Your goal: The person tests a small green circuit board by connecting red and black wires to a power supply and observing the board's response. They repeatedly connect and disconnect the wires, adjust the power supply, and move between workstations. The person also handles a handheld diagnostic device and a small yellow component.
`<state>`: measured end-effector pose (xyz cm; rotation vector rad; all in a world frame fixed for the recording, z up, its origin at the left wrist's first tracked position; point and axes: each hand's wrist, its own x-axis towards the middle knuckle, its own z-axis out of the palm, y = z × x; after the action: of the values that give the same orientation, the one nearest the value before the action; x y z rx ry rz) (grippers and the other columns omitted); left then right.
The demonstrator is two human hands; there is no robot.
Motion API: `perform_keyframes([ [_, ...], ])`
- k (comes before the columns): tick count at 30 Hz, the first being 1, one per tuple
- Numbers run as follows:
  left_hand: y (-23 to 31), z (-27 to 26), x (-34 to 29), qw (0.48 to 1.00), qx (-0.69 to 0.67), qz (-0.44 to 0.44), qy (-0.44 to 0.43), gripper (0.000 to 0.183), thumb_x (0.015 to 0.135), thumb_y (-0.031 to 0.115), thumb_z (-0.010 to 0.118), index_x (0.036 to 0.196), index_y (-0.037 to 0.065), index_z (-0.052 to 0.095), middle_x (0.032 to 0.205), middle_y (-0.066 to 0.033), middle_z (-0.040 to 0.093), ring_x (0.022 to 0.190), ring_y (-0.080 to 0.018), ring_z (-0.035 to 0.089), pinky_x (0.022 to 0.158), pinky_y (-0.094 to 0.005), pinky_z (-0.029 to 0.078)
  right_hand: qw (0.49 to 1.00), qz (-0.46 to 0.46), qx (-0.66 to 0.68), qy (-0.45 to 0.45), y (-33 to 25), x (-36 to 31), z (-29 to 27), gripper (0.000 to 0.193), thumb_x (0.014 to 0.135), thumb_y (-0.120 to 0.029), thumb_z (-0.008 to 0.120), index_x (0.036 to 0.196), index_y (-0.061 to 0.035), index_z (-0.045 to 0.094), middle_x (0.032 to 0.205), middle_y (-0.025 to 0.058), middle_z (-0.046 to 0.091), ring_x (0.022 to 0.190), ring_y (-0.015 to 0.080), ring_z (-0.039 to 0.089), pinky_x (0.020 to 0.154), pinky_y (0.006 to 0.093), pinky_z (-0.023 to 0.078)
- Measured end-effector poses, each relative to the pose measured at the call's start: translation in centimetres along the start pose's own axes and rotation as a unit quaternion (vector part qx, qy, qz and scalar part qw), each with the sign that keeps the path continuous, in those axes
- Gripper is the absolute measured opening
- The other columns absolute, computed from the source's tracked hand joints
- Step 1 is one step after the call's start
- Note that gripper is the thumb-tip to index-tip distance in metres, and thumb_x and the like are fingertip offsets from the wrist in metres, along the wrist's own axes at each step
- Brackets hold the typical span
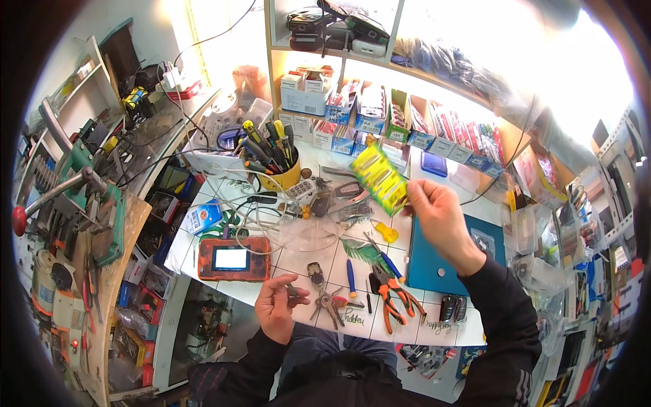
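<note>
My right hand (437, 220) is raised over the back right of the table, its thumb and fingers pinching a yellow-green blister card (378, 180) by one corner. Several long pale blisters run across the card; what they contain is too small to tell. Near the front edge, my left hand (278, 308) is half curled, palm up, with a small dark piece (291, 290) between its fingers. A bunch of keys (330, 305) lies just right of that hand, below an opened key fob (315, 273). Orange-handled pliers (393, 302) and a blue-handled screwdriver (351, 277) lie farther right.
An orange-and-black device with a lit screen (230, 259) sits at the left. Behind it stand a yellow tool cup (283, 178) and looped cables. A teal mat (434, 261) covers the right. Boxes of small packs (371, 108) line the back shelf; a green clamping machine (95, 197) occupies the left bench.
</note>
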<state>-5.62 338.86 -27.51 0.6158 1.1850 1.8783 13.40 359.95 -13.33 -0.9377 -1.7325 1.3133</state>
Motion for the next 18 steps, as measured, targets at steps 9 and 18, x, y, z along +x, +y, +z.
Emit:
perform_keyframes([
  [9,1.3,0.6,-2.7,0.975,0.061,0.052,-0.208,0.055,0.082,-0.002,0.06,0.131,0.0,0.036,0.109,-0.0055,0.041,0.096,-0.0131,0.044,0.087,-0.025,0.036,0.876,0.36,0.218,-0.237,3.5,-13.7,4.5,0.027,0.099,-0.025,0.049,0.094,0.0,0.059,0.075,0.0031,0.062,0.06,0.0087,0.058,0.057,0.0213,0.047],
  [18,1.6,-0.9,-4.5,0.908,0.299,0.129,-0.263,0.009,0.08,0.011,0.069,0.089,0.009,0.066,0.086,-0.0083,0.052,0.074,-0.0164,0.052,0.066,-0.0255,0.042,0.95,0.2,0.208,-0.121,6.1,-20.5,6.0,0.035,0.102,-0.023,0.038,0.117,0.0024,0.056,0.097,0.0069,0.064,0.081,0.0119,0.06,0.074,0.025,0.048],
])
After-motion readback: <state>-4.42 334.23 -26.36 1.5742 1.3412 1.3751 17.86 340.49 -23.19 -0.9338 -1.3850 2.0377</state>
